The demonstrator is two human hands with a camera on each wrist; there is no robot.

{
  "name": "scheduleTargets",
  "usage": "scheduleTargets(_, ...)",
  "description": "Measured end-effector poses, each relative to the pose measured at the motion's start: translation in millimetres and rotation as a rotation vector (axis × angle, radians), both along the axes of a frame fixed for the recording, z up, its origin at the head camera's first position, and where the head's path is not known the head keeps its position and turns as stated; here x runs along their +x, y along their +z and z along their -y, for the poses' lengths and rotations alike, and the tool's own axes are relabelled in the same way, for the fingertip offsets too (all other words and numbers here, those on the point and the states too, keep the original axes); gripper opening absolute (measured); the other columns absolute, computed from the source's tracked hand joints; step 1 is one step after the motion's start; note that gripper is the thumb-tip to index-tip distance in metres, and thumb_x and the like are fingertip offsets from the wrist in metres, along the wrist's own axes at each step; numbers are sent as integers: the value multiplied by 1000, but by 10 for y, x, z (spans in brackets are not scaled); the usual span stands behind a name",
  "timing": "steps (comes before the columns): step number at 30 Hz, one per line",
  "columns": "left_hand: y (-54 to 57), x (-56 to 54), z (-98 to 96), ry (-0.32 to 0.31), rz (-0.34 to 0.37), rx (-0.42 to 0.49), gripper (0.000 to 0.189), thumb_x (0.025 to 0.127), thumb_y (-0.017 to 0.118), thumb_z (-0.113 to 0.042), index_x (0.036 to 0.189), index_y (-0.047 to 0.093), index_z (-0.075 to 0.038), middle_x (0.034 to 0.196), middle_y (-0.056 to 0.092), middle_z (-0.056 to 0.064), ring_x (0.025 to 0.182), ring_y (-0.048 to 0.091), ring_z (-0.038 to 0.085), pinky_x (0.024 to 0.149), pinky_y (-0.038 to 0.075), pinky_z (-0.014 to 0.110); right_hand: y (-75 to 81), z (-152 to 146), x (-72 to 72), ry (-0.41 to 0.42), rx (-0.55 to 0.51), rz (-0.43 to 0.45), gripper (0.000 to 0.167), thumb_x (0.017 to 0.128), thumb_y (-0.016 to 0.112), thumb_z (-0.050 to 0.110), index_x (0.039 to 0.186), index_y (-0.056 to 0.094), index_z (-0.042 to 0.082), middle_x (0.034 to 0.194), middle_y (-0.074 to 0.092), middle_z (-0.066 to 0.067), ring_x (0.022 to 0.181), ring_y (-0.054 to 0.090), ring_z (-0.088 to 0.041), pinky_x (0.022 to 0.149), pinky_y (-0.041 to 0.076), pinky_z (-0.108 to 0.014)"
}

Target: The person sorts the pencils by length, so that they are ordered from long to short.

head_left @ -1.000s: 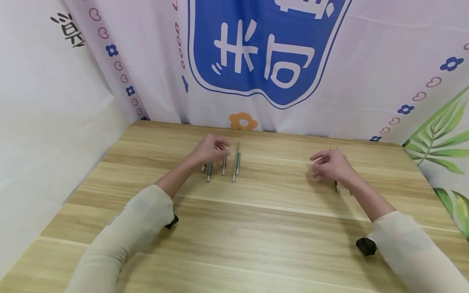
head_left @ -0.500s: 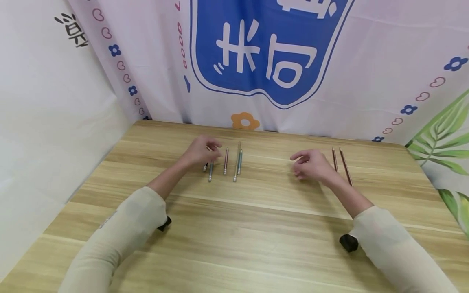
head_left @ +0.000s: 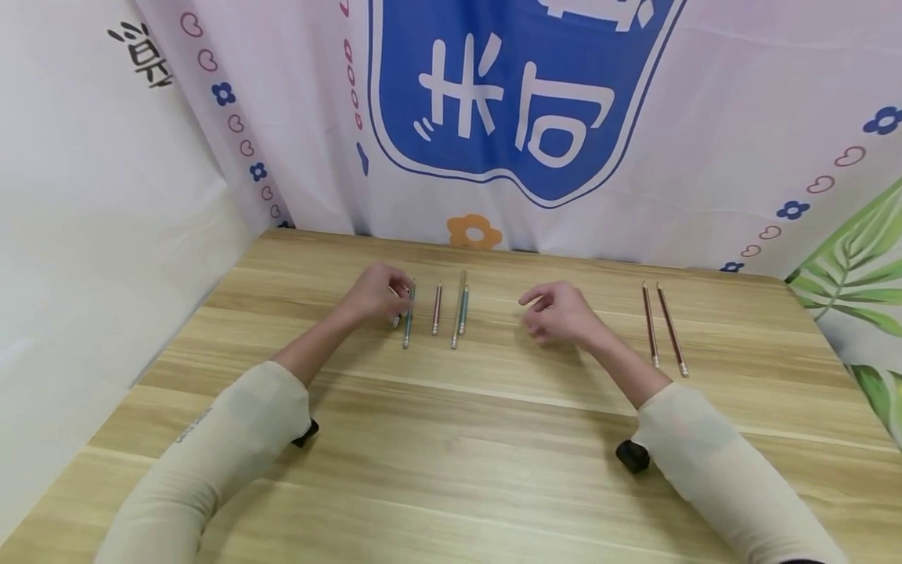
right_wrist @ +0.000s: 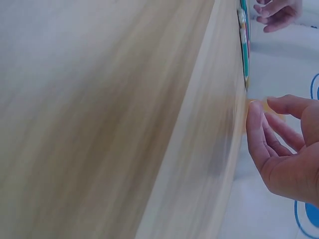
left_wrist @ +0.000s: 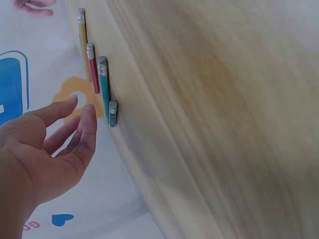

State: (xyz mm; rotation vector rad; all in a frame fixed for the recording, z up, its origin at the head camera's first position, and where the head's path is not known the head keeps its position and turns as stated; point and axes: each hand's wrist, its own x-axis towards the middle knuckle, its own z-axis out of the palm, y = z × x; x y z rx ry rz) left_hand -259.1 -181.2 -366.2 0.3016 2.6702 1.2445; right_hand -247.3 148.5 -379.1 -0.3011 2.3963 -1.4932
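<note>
My left hand (head_left: pixel 377 296) hovers at the far left over a dark pencil (head_left: pixel 397 319), mostly hidden beneath it. Its fingers are loosely bent, with nothing held in the left wrist view. Right beside its fingertips lies a teal pencil (head_left: pixel 408 321). A red pencil (head_left: pixel 437 309), a yellow pencil (head_left: pixel 456 325) and a shorter blue-green pencil (head_left: pixel 464 309) follow to the right, eraser ends toward me. Just right of that group, my right hand (head_left: pixel 560 313) is above the table, fingers relaxed and holding nothing. In the right wrist view its thumb and fingertips stand apart.
Two dark red pencils (head_left: pixel 651 325) lie side by side on the right of the wooden table (head_left: pixel 451 454). A printed cloth (head_left: pixel 310 117) hangs along the far edge, and a white wall covering (head_left: pixel 106 196) borders the left side.
My right hand has moved left, away from the two dark red pencils, which now show fully. The left hand has shifted slightly left, uncovering the red and teal pencils.
</note>
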Motion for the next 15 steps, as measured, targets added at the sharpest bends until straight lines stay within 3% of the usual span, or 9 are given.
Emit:
scheduleTargets(6,-37,8,-21,8,7,6,37,88,73,9,122,63,19,91,66,18,71,67,26,61,64,29,-19,217,-36,16,-27,-6,33,90,66,-7,122,63,-13,90,67,-16,67,67,-18,58,64,-27)
scheduleTargets(15,-70,-17,-37,19,17,-38,40,86,75,10,123,63,18,91,69,19,63,66,21,59,64,29,-48,538,-89,24,-45,17,32,88,64,-9,120,66,-11,86,67,-13,64,64,-16,53,60,-23)
